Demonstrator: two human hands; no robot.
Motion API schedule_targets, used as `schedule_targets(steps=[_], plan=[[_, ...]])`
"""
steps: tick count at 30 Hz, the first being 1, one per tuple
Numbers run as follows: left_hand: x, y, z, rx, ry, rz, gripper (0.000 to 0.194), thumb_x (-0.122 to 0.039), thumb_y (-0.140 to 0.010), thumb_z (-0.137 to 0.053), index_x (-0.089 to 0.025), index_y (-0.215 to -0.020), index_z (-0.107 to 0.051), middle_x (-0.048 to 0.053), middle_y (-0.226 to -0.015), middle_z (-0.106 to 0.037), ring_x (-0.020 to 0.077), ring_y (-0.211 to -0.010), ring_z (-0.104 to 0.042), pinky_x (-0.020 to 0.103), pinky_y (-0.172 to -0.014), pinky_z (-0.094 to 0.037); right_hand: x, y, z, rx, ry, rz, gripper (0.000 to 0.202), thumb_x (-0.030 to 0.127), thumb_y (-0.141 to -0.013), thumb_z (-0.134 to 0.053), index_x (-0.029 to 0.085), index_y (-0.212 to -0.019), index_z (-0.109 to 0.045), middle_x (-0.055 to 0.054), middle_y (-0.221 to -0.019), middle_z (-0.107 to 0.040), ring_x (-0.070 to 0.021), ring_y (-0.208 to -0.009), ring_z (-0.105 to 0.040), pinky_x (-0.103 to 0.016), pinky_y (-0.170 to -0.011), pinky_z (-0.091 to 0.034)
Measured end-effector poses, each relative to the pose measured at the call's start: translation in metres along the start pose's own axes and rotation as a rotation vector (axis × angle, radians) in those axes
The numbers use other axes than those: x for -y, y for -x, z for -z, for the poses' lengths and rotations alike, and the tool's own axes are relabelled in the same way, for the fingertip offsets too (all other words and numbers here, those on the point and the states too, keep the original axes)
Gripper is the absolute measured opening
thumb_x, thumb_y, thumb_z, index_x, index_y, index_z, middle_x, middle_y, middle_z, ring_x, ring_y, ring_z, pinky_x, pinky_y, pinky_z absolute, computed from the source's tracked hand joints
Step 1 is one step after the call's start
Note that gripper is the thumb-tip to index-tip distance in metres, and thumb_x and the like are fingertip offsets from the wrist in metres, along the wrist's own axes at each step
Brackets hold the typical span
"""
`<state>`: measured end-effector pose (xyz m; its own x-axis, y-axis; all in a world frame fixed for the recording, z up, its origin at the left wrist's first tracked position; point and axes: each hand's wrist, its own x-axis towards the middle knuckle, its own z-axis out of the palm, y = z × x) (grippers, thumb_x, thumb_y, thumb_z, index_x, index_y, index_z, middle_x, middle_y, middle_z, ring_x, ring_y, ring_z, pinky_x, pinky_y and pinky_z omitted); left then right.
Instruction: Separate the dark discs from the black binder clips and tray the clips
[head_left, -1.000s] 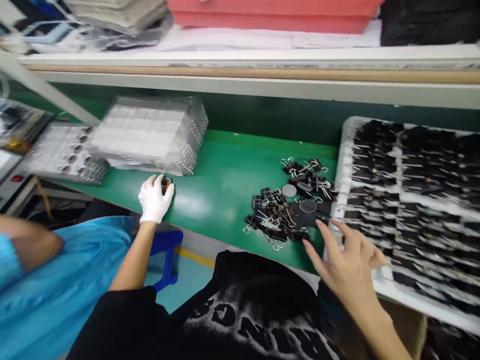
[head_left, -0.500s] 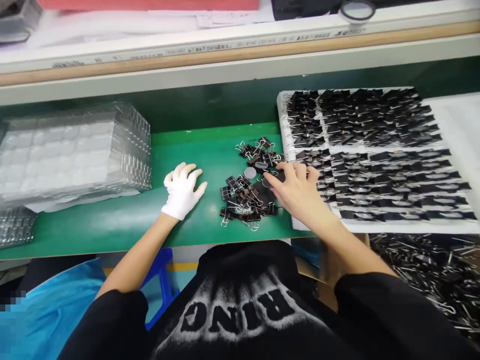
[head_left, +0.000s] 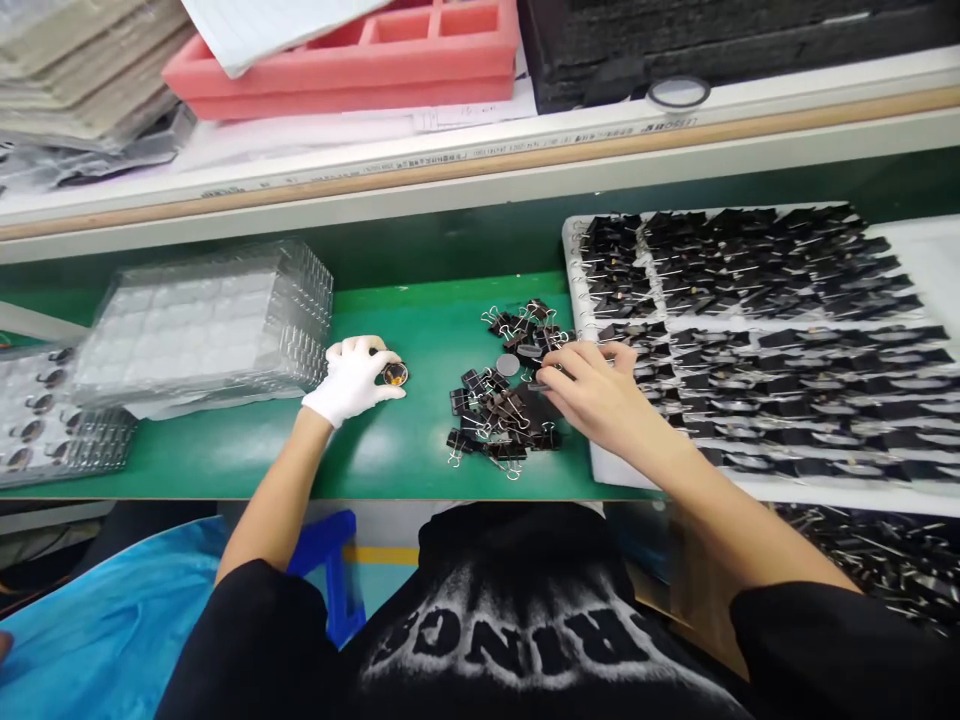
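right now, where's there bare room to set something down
Bare green tabletop lies between the round piece at the left hand and the binder clips, reaching the front edge. It's crowded around the right hand, by the clips and white tray.

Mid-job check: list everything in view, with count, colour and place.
Bench: one, green, centre
Binder clips: many, black with silver handles, piled on bench
Discs: at least two, grey, in pile
Round part: one, dark-rimmed, amber inside, left of pile
Clear tray stacks: two, transparent, left
Rack: one, white, right, bearing black clip rows
Shelf: one, whitish, top
Foam box: one, red, on shelf
Ring: one, dark-rimmed, shelf edge
Stool: one, blue, below bench
Co-worker's clothing: blue, lower left
Left hand: one, white-gloved, gripping round part
Right hand: one, bare, at pile; grip unclear
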<state>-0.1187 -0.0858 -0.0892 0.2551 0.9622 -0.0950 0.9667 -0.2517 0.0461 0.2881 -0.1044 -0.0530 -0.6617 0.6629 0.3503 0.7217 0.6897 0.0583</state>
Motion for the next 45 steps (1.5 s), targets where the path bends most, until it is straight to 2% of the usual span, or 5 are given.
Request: schedule_targets(steps=[9,18,32,38,45], plan=[[-0.051,0.014,0.002,-0.095,0.033,0.180,0.060,-0.057,-0.097,-0.067,-0.026,-0.148,-0.061,0.016,-0.140,-0.064,0.0368,-0.129,-0.055,0.047,-0.102,-0.040,0.023,0.019,0.000,-0.275,-0.356,-0.045,0.014,0.008,-0.103,-0.065,0.021,-0.105,-0.061,0.001,-0.102,-0.079,-0.0189,-0.101,-0.071,-0.040,-0.090,-0.033],[-0.058,-0.039,0.010,0.144,-0.021,0.095,0.027,-0.038,-0.106,-0.055,-0.020,-0.100,-0.074,0.009,-0.104,-0.073,0.0270,-0.097,-0.068,0.038,-0.086,-0.046,0.033,0.038,-0.013,-0.588,-0.736,-0.257,0.029,0.000,-0.093,-0.074,0.018,-0.114,-0.066,-0.006,-0.100,-0.078,-0.0162,-0.089,-0.074,-0.030,-0.082,-0.059],[-0.104,-0.050,-0.002,-0.519,0.351,-0.068,0.020,-0.035,-0.103,-0.059,-0.018,-0.108,-0.068,0.008,-0.102,-0.080,0.0168,-0.085,-0.074,0.031,-0.080,-0.059,0.051,0.013,-0.006,-0.399,-1.705,-0.828,0.028,0.039,-0.090,-0.083,0.022,-0.100,-0.063,-0.001,-0.087,-0.076,-0.0160,-0.071,-0.080,-0.024,-0.065,-0.061],[-0.174,-0.043,0.038,-0.506,0.811,-0.371,0.022,-0.034,-0.099,-0.070,-0.020,-0.115,-0.069,0.002,-0.096,-0.081,0.0112,-0.077,-0.076,0.022,-0.070,-0.060,0.071,0.005,-0.018,-0.561,-1.478,-0.887,0.030,0.035,-0.087,-0.086,0.024,-0.101,-0.062,0.002,-0.081,-0.071,-0.0143,-0.073,-0.074,-0.026,-0.070,-0.061],[-0.186,-0.038,0.053,-0.412,0.763,-0.710,0.023,-0.030,-0.102,-0.066,-0.019,-0.120,-0.073,0.003,-0.102,-0.082,0.0135,-0.085,-0.078,0.023,-0.077,-0.061,0.078,0.021,-0.028,-0.696,-1.141,-0.826,0.019,0.036,-0.102,-0.069,0.024,-0.117,-0.069,-0.004,-0.101,-0.071,-0.0154,-0.082,-0.073,-0.028,-0.071,-0.062]])
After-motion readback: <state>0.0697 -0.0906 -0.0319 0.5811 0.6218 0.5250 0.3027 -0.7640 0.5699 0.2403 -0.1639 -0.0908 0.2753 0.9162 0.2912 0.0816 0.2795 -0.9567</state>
